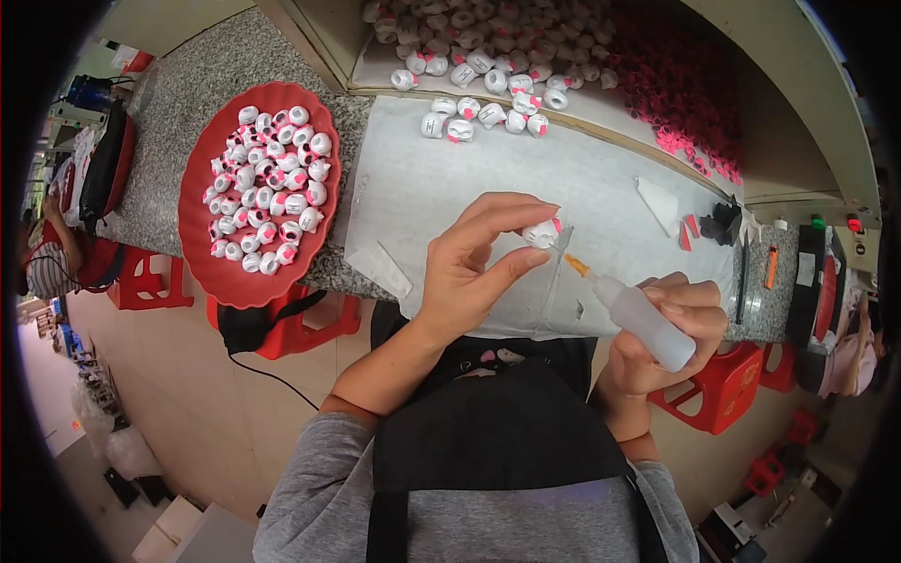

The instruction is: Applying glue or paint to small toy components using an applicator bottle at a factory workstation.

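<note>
Two hands meet over the middle of the table: the left hand pinches a small white bead with a pink spot between thumb and fingertips, held up just above a pale sheet that covers the work area. The right hand is wrapped around a small squeeze bottle of clear plastic, its orange nozzle aimed at the bead and stopping just short of it. The bead looks light, hard and smooth, so it would likely slip if gripped loosely; taking it by its rounded sides, as the fingertips do now, leaves the face toward the nozzle free. The bottle appears soft-walled and would give under a squeeze, so a hold around its body suits it. Out to the left, a red tray sits on the speckled stone counter, heaped with similar white and pink beads. More loose beads lie at the far edge of the sheet, and beyond them a shallow bin holds white beads and small red pieces.
</note>
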Demonstrator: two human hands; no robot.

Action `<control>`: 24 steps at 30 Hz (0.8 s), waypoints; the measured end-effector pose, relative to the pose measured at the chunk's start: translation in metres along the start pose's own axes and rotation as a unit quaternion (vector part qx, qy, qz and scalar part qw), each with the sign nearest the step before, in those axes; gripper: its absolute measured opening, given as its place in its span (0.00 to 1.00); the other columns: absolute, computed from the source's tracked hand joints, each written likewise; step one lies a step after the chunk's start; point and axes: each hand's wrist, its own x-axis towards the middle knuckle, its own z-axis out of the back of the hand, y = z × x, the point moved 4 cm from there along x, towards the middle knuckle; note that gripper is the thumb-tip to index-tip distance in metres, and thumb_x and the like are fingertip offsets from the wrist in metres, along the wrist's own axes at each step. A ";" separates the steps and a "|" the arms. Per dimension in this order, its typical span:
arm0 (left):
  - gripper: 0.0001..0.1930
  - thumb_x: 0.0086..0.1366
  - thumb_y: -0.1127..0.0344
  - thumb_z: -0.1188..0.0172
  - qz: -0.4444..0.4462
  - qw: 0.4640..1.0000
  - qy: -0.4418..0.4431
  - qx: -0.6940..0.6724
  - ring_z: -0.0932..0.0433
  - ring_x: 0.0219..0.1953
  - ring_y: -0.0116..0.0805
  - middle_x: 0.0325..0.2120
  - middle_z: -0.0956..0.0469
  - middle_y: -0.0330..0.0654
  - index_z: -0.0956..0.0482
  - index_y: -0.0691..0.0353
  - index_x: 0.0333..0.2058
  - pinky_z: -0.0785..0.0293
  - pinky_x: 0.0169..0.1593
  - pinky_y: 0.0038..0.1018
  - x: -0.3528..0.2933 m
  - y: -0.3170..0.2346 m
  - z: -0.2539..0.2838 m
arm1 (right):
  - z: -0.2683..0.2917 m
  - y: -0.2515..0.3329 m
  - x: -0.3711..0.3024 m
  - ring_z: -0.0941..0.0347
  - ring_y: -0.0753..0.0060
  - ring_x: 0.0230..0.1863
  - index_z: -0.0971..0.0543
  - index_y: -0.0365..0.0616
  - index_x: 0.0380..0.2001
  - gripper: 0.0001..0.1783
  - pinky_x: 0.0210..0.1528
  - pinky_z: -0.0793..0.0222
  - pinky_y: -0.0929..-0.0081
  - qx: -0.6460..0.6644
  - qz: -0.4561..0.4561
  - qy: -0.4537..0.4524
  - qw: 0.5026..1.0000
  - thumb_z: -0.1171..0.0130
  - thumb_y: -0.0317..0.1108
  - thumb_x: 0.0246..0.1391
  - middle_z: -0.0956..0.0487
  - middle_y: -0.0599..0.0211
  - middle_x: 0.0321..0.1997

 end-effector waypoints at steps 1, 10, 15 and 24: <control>0.16 0.45 0.81 0.47 -0.001 1.000 0.001 0.002 0.35 0.39 0.30 0.36 0.33 0.45 0.30 0.67 0.36 0.40 0.43 0.23 0.000 0.000 0.000 | 0.001 0.000 0.000 0.35 0.75 0.21 0.36 0.44 0.27 0.23 0.22 0.37 0.84 -0.004 0.003 0.000 1.000 0.34 0.33 0.26 0.35 0.65 0.26; 0.16 0.45 0.79 0.47 0.032 0.999 -0.015 -0.017 0.34 0.38 0.32 0.36 0.33 0.47 0.34 0.69 0.37 0.39 0.43 0.24 0.001 0.002 0.004 | 0.014 -0.007 0.007 0.35 0.75 0.22 0.37 0.43 0.26 0.21 0.25 0.36 0.82 0.038 -0.023 -0.033 0.998 0.36 0.28 0.28 0.36 0.64 0.26; 0.17 0.46 0.82 0.48 0.046 0.993 -0.075 -0.081 0.33 0.38 0.29 0.36 0.32 0.45 0.36 0.68 0.38 0.38 0.42 0.21 0.002 0.001 0.020 | 0.022 -0.045 0.038 0.35 0.74 0.26 0.39 0.40 0.25 0.12 0.24 0.36 0.80 0.029 -0.164 -0.002 0.986 0.49 0.21 0.34 0.35 0.65 0.25; 0.18 0.45 0.80 0.46 0.026 0.994 -0.084 -0.064 0.33 0.40 0.32 0.36 0.32 0.48 0.36 0.67 0.38 0.39 0.44 0.22 0.001 0.003 0.019 | 0.037 -0.172 0.109 0.30 0.59 0.34 0.34 0.47 0.41 0.24 0.34 0.35 0.67 -0.537 -0.162 0.159 0.812 0.43 0.39 0.37 0.29 0.58 0.38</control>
